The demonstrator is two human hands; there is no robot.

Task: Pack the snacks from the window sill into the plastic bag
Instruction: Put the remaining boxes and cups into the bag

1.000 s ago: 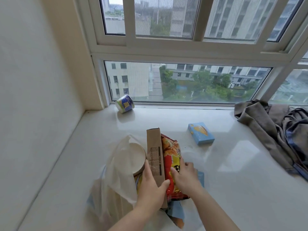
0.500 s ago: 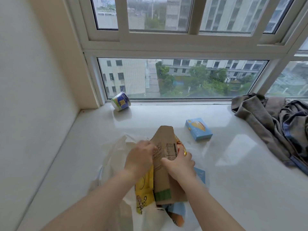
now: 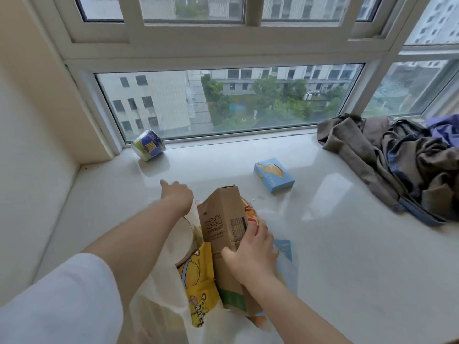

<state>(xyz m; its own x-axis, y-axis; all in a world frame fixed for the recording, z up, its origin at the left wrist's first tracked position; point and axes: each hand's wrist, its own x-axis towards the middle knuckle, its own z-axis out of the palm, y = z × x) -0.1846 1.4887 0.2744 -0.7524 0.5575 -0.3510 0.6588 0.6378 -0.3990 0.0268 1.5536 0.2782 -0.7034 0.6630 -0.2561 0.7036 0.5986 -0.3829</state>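
A translucent white plastic bag (image 3: pixel 159 301) lies open on the white sill (image 3: pixel 335 256), near me. Inside it sit a brown paper snack pack (image 3: pixel 221 229), a yellow snack pouch (image 3: pixel 198 289), an orange chip bag (image 3: pixel 250 212) and a round cup lid (image 3: pixel 185 237). My right hand (image 3: pixel 250 252) grips the brown pack's side. My left hand (image 3: pixel 176 192) is stretched forward above the sill with fingers extended, holding nothing. A blue-and-green cup (image 3: pixel 148 144) lies tipped in the far left corner. A light blue box (image 3: pixel 274 175) lies further right.
A heap of brown and blue clothes (image 3: pixel 397 165) covers the sill's right end. The window frame (image 3: pixel 223 55) runs along the back. A beige wall (image 3: pixel 29 145) closes off the left side.
My left hand has let go of the brown pack and reached forward over the sill towards the far left. My right hand stays on the pack. The view tilted down.
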